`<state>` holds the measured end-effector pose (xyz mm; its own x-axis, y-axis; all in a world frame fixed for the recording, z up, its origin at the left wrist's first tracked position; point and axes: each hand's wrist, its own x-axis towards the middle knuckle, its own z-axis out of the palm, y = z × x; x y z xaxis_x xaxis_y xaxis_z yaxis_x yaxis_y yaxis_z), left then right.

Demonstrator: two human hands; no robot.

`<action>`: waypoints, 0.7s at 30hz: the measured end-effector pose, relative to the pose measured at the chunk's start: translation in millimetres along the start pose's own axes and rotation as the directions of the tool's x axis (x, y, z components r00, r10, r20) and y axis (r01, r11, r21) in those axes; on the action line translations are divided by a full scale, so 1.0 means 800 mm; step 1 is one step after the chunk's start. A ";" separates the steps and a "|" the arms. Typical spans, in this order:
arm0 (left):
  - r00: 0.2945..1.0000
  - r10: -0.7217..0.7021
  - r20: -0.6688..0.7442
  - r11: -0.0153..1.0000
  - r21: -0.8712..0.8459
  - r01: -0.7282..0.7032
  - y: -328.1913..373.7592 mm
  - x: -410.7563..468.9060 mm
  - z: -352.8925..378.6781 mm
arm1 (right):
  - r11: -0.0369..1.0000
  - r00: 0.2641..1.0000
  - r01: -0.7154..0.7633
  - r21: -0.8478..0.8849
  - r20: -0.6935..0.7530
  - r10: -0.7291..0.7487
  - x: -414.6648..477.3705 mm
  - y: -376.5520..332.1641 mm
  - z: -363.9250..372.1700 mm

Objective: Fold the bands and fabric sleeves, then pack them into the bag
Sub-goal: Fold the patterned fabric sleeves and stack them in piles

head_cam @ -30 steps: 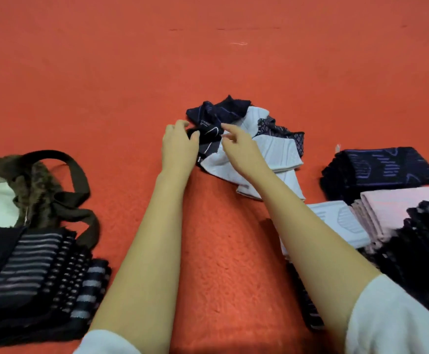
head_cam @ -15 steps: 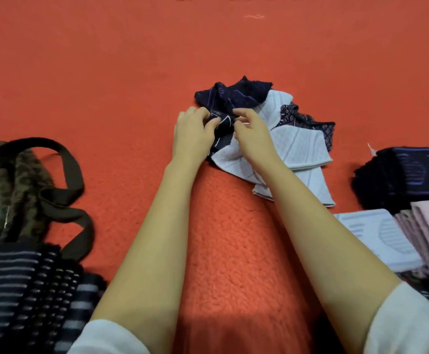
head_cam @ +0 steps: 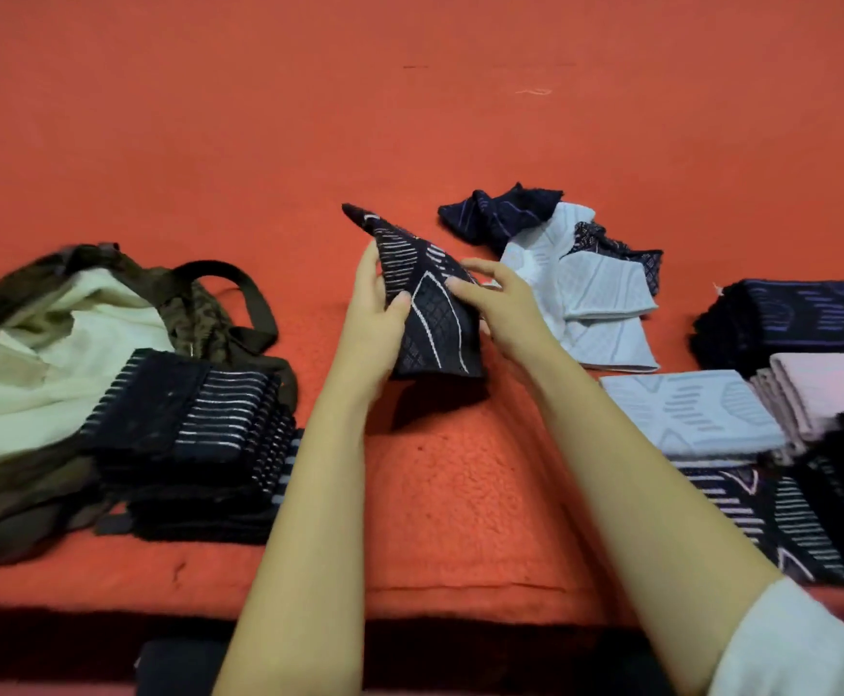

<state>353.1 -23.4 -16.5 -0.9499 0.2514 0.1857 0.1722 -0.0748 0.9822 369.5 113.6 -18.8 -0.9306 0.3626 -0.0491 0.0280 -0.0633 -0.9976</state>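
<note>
A dark navy sleeve with white lines [head_cam: 430, 303] is lifted off the red blanket, its tip pointing up and left. My left hand [head_cam: 375, 313] grips its left edge, thumb on the front. My right hand [head_cam: 498, 298] pinches its right edge. Behind it lies a loose pile of navy and pale blue sleeves [head_cam: 560, 263]. The brown bag with a cream lining [head_cam: 33, 344] lies open at the left, and a stack of folded dark striped bands [head_cam: 199, 434] rests at its mouth.
Folded stacks sit at the right: a navy one [head_cam: 801, 319], a pale blue one [head_cam: 691, 414], a pink one [head_cam: 827, 389] and dark striped ones [head_cam: 786, 514]. The red blanket [head_cam: 410, 118] stretches far back. Its front edge drops off near my elbows.
Both hands have pulled the dark navy sleeve out of the loose pile and raised it toward me. The view has tilted down, showing more of the bag and stacks.
</note>
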 end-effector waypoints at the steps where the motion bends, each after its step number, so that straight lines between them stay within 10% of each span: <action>1: 0.999 -0.043 0.000 0.997 -0.058 0.043 0.002 -0.011 -0.005 | 0.999 1.000 0.007 0.045 0.018 -0.008 -0.010 0.003 -0.001; 5: 0.989 -0.131 -0.074 0.991 -0.038 0.128 0.002 -0.041 -0.016 | 0.971 0.980 0.171 -0.169 0.134 -0.149 -0.053 0.004 -0.009; 11: 0.978 0.211 -0.005 0.940 0.275 -0.201 0.011 -0.062 -0.012 | 0.841 0.866 0.494 -0.220 0.206 -0.455 -0.096 -0.020 -0.013; 17: 0.998 -0.050 0.029 0.644 0.765 0.010 -0.051 -0.067 -0.009 | 0.739 0.963 0.264 -0.620 0.133 -0.232 -0.095 0.059 -0.031; 21: 0.993 0.118 0.000 0.495 0.867 -0.059 -0.060 -0.081 -0.003 | 0.660 0.937 0.313 -0.683 0.107 -0.334 -0.103 0.072 -0.026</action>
<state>405.6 -38.1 -75.5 -0.9229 0.2404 0.3007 0.3671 0.7848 0.4993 455.6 99.4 -73.3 -0.9200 0.2615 0.2919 -0.0233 0.7071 -0.7068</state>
